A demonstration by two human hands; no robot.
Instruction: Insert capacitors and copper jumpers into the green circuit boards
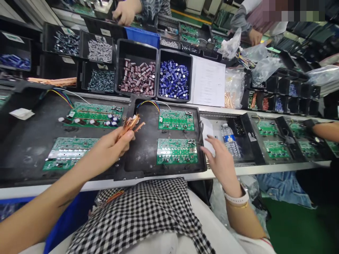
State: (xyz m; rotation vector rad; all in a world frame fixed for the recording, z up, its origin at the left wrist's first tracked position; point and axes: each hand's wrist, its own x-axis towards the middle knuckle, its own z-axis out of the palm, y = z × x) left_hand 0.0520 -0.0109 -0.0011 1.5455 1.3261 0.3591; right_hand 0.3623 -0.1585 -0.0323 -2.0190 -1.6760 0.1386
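My left hand [112, 144] is closed around a bundle of thin copper strips [132, 123], whose ends stick out past the thumb. It hangs over the border between two black trays. Partly hidden behind that forearm is a green circuit board [57, 155]; above it lies another board [96, 114] carrying several capacitors. The right-hand black tray [143, 155] bears an upper circuit board [176, 124] with coloured wires and a lower circuit board [177, 155]. Just off this tray's right edge, my right hand [221, 158] has its fingers spread and holds nothing.
Behind the trays stand bins of brown capacitors [137, 76] and blue capacitors [173, 79], beside a printed sheet [209, 81]. A water bottle [230, 141] lies to the right. Copper strips [53, 82] rest at the left. Co-workers' hands [125, 12] show across the line and at the right.
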